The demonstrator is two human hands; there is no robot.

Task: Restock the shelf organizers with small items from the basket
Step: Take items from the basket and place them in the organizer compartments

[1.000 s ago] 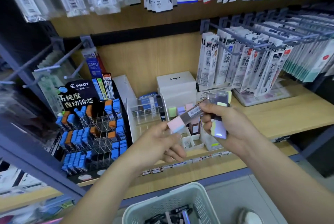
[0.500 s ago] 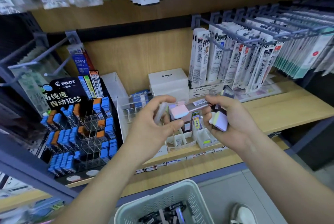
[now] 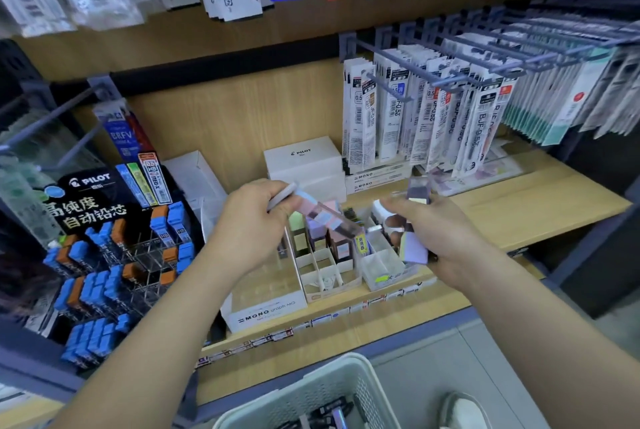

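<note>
You're pinching a pink lead case [image 3: 320,213] in your left hand [image 3: 249,224], tilting it to slot into the white divided organizer [image 3: 325,278] mid-frame, while your right hand [image 3: 440,238] is gripping the spare cases [image 3: 414,248] so they're handy.

Slim clear plastic case with a pink end [image 3: 322,217]: tilted, upper end pinched in left hand [image 3: 256,217], labelled lower end over the white cardboard divided organizer [image 3: 325,271] on the wooden shelf; contact cannot be told. Pastel cases stand upright in that organizer's rear cells, with a clear plastic divided organizer [image 3: 381,267] just beside it. Right hand [image 3: 446,238] grips a bunch of lilac-ended cases [image 3: 414,248]; pale perforated plastic basket [image 3: 332,387] below the shelf holds dark small items.
</note>
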